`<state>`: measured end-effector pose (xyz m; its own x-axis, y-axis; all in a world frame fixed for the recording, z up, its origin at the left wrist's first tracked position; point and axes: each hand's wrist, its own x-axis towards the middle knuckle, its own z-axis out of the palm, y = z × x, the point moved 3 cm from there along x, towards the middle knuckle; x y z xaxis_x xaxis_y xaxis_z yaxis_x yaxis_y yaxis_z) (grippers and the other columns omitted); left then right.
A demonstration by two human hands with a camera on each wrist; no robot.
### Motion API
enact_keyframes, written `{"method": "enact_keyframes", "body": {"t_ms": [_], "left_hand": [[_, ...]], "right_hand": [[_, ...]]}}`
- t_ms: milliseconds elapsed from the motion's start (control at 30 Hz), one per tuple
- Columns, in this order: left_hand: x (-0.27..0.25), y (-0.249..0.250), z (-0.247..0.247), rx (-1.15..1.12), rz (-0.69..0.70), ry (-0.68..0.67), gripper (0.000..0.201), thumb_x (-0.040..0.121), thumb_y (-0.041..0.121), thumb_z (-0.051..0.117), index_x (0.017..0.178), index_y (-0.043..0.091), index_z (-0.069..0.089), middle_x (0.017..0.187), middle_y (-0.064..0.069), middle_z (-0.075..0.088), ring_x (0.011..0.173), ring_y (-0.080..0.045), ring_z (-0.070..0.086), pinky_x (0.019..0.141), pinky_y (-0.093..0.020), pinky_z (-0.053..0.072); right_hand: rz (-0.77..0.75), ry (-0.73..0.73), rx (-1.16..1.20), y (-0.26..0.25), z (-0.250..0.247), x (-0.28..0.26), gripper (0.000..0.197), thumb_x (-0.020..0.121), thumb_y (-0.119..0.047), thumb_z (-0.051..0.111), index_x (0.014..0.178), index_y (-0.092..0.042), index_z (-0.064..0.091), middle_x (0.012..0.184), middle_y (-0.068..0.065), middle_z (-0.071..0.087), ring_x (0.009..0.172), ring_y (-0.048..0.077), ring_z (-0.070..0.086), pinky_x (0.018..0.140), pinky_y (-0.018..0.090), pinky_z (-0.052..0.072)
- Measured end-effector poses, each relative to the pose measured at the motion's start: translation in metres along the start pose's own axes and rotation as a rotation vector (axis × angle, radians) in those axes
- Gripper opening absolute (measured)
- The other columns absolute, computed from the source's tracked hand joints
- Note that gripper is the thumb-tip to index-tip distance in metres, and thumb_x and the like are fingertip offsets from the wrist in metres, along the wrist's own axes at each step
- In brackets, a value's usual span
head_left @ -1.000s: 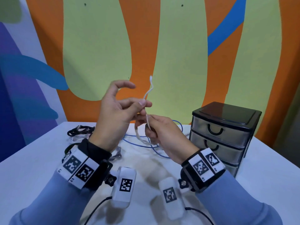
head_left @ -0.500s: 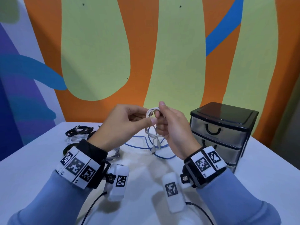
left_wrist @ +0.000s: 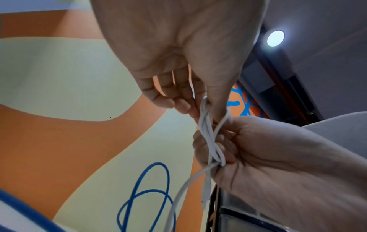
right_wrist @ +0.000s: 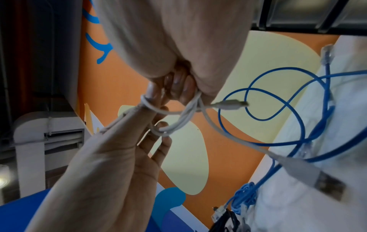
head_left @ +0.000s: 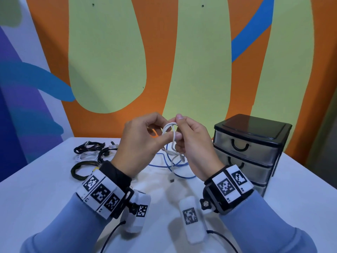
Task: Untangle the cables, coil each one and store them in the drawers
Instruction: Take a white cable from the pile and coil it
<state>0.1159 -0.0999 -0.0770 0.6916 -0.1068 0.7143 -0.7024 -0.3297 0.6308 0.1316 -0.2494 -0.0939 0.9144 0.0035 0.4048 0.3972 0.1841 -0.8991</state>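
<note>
A thin white cable point(head_left: 170, 130) is held in the air above the table, wound into a small coil with a turn round its middle. My left hand point(head_left: 161, 136) pinches the coil from the left, and my right hand point(head_left: 179, 128) pinches it from the right. In the right wrist view the white cable point(right_wrist: 184, 116) hangs in loops, and its USB plug point(right_wrist: 309, 174) dangles toward the table. A loose blue cable point(head_left: 175, 172) lies on the table below the hands. The black drawer unit point(head_left: 249, 143) stands at the right with its drawers closed.
At the back left of the white table point(head_left: 36, 189) lie a bundle of black cables point(head_left: 87, 147), a coiled black cable point(head_left: 82, 170) and a thin white cable point(head_left: 83, 157). A painted wall stands close behind the table.
My left hand has come down from its raised position to the coil. The free end that stuck up is now wrapped in, and both hands have closed together on the bundle.
</note>
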Motion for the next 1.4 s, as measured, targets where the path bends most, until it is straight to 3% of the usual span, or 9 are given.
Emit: {"method": "enact_keyframes", "body": {"t_ms": [100, 233, 500, 633, 833, 967, 1167, 1267, 1400], "left_hand": [[0.000, 0.005, -0.003, -0.080, 0.081, 0.105, 0.018, 0.085, 0.026, 0.090, 0.102, 0.024, 0.082, 0.089, -0.002, 0.067, 0.076, -0.023, 0.058, 0.069, -0.040, 0.049], [-0.001, 0.010, -0.001, -0.258, 0.071, 0.092, 0.015, 0.090, 0.014, 0.083, 0.105, 0.013, 0.084, 0.094, -0.023, 0.071, 0.083, -0.035, 0.057, 0.074, -0.043, 0.047], [0.004, 0.003, -0.010, -0.705, -0.421, -0.020, 0.016, 0.095, 0.011, 0.068, 0.106, 0.006, 0.079, 0.100, -0.017, 0.079, 0.082, -0.020, 0.073, 0.078, -0.024, 0.060], [0.008, 0.000, -0.022, -0.380, -0.209, 0.153, 0.011, 0.093, 0.004, 0.076, 0.100, 0.009, 0.083, 0.092, -0.012, 0.081, 0.081, -0.023, 0.072, 0.082, -0.029, 0.059], [0.007, -0.002, -0.025, 0.081, 0.040, 0.187, 0.008, 0.085, 0.015, 0.088, 0.090, 0.022, 0.086, 0.085, 0.006, 0.080, 0.084, -0.016, 0.072, 0.082, -0.032, 0.056], [0.005, -0.004, -0.017, 0.138, -0.054, 0.106, 0.006, 0.088, 0.017, 0.086, 0.091, 0.022, 0.085, 0.081, 0.010, 0.080, 0.078, -0.012, 0.074, 0.080, -0.030, 0.058], [0.001, -0.003, 0.002, -0.328, -0.404, -0.059, 0.023, 0.098, -0.002, 0.060, 0.098, 0.004, 0.082, 0.094, -0.017, 0.081, 0.091, -0.027, 0.077, 0.078, -0.026, 0.061], [0.000, -0.002, 0.004, -0.359, -0.402, -0.110, 0.019, 0.093, 0.005, 0.076, 0.111, 0.007, 0.077, 0.094, -0.022, 0.080, 0.090, -0.028, 0.075, 0.091, -0.038, 0.061], [0.000, -0.005, 0.004, -0.400, -0.416, -0.163, 0.054, 0.080, 0.006, 0.090, 0.128, 0.019, 0.068, 0.096, -0.020, 0.080, 0.089, -0.027, 0.073, 0.104, -0.043, 0.049]], "right_hand": [[0.000, -0.018, 0.045, -0.007, -0.001, 0.000, 0.031, 0.109, -0.035, 0.054, 0.095, -0.013, 0.072, 0.066, 0.006, 0.034, 0.050, 0.011, 0.026, 0.052, 0.028, 0.019], [-0.065, 0.011, -0.002, -0.017, -0.006, -0.001, 0.036, 0.105, -0.035, 0.060, 0.092, -0.005, 0.075, 0.060, -0.008, 0.027, 0.055, 0.013, 0.025, 0.055, 0.025, 0.025], [-0.161, 0.023, -0.223, -0.024, -0.019, 0.002, 0.028, 0.097, -0.036, 0.073, 0.088, -0.009, 0.076, 0.062, -0.011, 0.044, 0.058, 0.008, 0.037, 0.059, 0.022, 0.033], [-0.074, 0.019, -0.148, -0.021, -0.024, 0.005, 0.022, 0.097, -0.031, 0.073, 0.086, -0.013, 0.072, 0.057, -0.012, 0.034, 0.049, 0.009, 0.029, 0.050, 0.019, 0.030], [0.039, -0.018, 0.103, -0.014, -0.013, 0.003, 0.022, 0.103, -0.026, 0.066, 0.086, -0.011, 0.066, 0.060, -0.008, 0.025, 0.054, 0.012, 0.020, 0.045, 0.020, 0.024], [-0.006, -0.017, 0.035, -0.010, -0.004, -0.001, 0.022, 0.105, -0.031, 0.062, 0.088, -0.018, 0.058, 0.055, -0.014, 0.034, 0.049, 0.010, 0.027, 0.050, 0.024, 0.025], [-0.046, 0.076, -0.100, -0.001, -0.006, 0.003, 0.024, 0.108, -0.040, 0.053, 0.093, -0.022, 0.053, 0.064, -0.020, 0.051, 0.056, 0.004, 0.041, 0.058, 0.024, 0.034], [-0.014, 0.063, -0.130, 0.003, -0.001, 0.001, 0.024, 0.109, -0.042, 0.049, 0.097, -0.021, 0.052, 0.064, -0.019, 0.055, 0.056, 0.002, 0.048, 0.059, 0.022, 0.039], [-0.007, 0.065, -0.109, 0.005, -0.003, 0.002, 0.028, 0.108, -0.044, 0.051, 0.095, -0.020, 0.053, 0.071, -0.008, 0.048, 0.057, 0.008, 0.047, 0.056, 0.023, 0.040]]}}
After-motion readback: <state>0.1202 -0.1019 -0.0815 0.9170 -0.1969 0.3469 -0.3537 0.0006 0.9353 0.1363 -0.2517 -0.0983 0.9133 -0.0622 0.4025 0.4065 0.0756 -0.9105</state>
